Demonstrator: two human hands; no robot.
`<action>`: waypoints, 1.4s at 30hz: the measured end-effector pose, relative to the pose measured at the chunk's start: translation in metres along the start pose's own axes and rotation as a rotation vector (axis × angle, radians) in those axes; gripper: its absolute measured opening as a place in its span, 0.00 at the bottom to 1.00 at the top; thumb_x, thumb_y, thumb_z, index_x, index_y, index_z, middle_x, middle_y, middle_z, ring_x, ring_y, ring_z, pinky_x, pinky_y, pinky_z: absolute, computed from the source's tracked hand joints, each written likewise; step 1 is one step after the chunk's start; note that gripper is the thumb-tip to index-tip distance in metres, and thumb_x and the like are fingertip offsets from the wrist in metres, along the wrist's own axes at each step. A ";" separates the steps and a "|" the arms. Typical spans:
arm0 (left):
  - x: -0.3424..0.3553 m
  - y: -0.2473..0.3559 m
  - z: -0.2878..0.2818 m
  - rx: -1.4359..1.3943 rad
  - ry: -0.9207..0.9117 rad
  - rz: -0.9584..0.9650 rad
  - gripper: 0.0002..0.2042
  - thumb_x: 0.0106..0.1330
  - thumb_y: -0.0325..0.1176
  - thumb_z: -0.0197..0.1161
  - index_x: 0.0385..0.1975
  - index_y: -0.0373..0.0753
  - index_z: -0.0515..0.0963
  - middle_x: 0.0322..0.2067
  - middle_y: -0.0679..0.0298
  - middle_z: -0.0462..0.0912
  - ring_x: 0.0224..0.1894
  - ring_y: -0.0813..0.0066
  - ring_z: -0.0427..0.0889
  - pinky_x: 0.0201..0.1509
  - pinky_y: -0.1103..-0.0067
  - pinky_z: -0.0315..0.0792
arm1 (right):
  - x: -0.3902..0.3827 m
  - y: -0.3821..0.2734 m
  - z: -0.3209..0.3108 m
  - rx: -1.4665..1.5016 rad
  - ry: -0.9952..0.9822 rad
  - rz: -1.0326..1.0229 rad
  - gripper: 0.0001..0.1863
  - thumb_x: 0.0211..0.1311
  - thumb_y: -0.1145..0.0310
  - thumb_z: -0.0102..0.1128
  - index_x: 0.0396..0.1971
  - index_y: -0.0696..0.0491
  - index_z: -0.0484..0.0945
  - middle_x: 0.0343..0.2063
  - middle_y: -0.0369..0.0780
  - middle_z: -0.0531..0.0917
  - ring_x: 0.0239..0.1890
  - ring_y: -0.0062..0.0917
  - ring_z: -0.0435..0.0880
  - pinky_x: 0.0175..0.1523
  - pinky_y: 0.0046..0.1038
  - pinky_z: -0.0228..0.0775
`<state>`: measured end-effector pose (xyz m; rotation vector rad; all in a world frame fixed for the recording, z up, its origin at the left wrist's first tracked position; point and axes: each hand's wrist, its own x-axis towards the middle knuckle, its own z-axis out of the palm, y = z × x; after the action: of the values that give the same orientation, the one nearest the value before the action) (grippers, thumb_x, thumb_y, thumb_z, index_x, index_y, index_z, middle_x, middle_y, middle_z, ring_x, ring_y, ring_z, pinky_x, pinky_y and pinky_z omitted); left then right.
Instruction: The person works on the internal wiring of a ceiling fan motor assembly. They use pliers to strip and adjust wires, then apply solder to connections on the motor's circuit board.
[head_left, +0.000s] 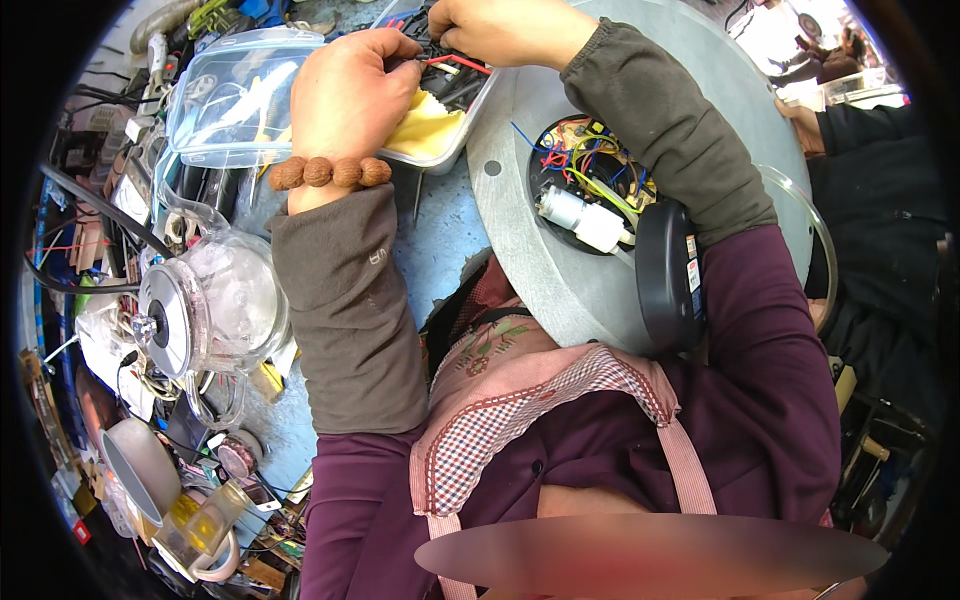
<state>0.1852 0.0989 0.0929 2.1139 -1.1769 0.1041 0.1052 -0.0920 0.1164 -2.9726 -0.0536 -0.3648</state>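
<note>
It looks like a repair workshop — an opened device [590, 185] with wires [612, 190] and motor [563, 208] bare, cables [105, 204] cluttering a blue bench [435, 230].

Glossy clear plastic forms the lid [235, 105] beside a smooth plastic box [458, 148], where a soft yellow cloth [425, 125] lies creased. A round grey board [520, 240] shows a matt, scuffed, metal-like face. On it, a motor [564, 208] gleams in silvery metal near a smooth black plastic cover [665, 280]. A shiny, glass-like teapot [240, 295] catches light, while rough, ridged, wood-like beads [337, 173] meet a matt cloth cuff [340, 290]. Worn blue paint covers the worktop [440, 240].
</note>
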 end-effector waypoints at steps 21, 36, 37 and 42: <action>0.001 -0.004 0.006 0.065 -0.006 0.032 0.10 0.63 0.35 0.70 0.42 0.41 0.89 0.32 0.57 0.90 0.34 0.65 0.89 0.41 0.73 0.80 | 0.013 -0.004 0.011 -0.287 -0.003 0.083 0.10 0.52 0.65 0.65 0.29 0.55 0.89 0.28 0.50 0.88 0.31 0.44 0.90 0.37 0.44 0.82; 0.000 -0.003 0.006 0.064 -0.012 0.004 0.11 0.64 0.35 0.69 0.43 0.42 0.89 0.31 0.58 0.90 0.32 0.68 0.89 0.39 0.74 0.79 | 0.015 -0.003 0.011 -0.246 -0.005 0.129 0.11 0.55 0.65 0.63 0.32 0.55 0.88 0.31 0.49 0.89 0.34 0.43 0.91 0.39 0.44 0.82; 0.001 -0.003 0.006 0.070 -0.013 0.007 0.11 0.64 0.35 0.69 0.43 0.42 0.89 0.31 0.58 0.90 0.32 0.68 0.89 0.39 0.74 0.79 | 0.015 -0.004 0.010 -0.239 -0.009 0.130 0.11 0.55 0.65 0.63 0.32 0.55 0.88 0.31 0.49 0.89 0.34 0.43 0.91 0.39 0.44 0.82; 0.000 -0.003 0.007 0.064 -0.001 0.008 0.11 0.64 0.36 0.69 0.43 0.42 0.89 0.30 0.59 0.90 0.31 0.68 0.89 0.38 0.74 0.79 | 0.016 -0.001 0.015 -0.270 0.001 0.057 0.11 0.55 0.64 0.63 0.31 0.55 0.88 0.30 0.50 0.89 0.33 0.44 0.91 0.38 0.44 0.82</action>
<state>0.1862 0.0959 0.0861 2.1651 -1.1969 0.1463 0.1238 -0.0883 0.1057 -3.2317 0.0872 -0.3955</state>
